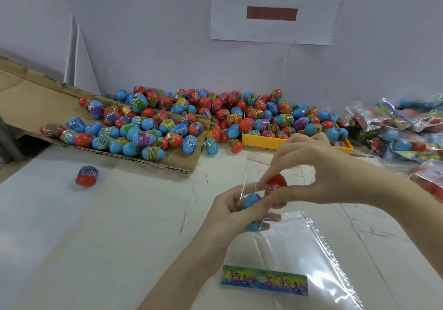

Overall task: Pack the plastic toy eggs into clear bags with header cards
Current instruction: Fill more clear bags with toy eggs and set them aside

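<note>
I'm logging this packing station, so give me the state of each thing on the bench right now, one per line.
Clear bag: mouth held open, lying flat toward the person.
Header card: inside the bag's near end.
Left hand: grips bag mouth and blue egg.
Right hand: pinches red egg at the mouth.
Yellow tray: heaped with eggs.
Stray egg: alone, lying loose.
Packed bags: piled right.

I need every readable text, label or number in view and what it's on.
"拣蛋": large black characters on the white paper sign on the wall; the red bar below them carries no legible text.
"6": on the label bands of several blue-and-red plastic toy eggs.
Colourful header card in the clear plastic bag: print too blurred to read.
</note>
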The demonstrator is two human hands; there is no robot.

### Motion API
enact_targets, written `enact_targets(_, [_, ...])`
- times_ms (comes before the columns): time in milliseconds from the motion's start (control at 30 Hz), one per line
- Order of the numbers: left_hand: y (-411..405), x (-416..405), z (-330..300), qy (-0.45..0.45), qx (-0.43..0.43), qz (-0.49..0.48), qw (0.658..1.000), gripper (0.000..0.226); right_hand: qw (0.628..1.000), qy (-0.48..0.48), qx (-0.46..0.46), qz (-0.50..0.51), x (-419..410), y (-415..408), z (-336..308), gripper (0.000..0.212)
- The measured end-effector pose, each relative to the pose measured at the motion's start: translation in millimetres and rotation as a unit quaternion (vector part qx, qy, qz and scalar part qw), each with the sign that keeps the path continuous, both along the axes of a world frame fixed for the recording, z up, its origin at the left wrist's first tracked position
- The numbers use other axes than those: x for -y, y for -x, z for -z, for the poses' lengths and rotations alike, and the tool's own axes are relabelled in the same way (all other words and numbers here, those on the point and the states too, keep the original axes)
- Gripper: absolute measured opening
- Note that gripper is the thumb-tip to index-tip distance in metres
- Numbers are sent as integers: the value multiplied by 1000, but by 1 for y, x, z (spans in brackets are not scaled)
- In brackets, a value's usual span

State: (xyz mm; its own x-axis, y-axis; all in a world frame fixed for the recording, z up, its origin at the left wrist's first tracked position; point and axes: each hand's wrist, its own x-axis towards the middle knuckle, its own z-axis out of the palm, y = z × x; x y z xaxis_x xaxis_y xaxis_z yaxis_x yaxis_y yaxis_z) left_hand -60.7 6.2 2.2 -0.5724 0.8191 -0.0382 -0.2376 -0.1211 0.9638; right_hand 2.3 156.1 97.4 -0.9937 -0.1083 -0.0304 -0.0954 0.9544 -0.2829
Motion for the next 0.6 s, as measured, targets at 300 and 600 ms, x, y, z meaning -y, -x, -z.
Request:
enact_targets(300, [0, 1, 3, 13, 25, 26, 999, 56, 998, -59, 6, -32, -5, -5, 5, 41])
enact_targets(600, [-1, 2, 3, 24, 10, 28, 999, 56, 998, 58, -13, 5, -5, -7, 6, 10])
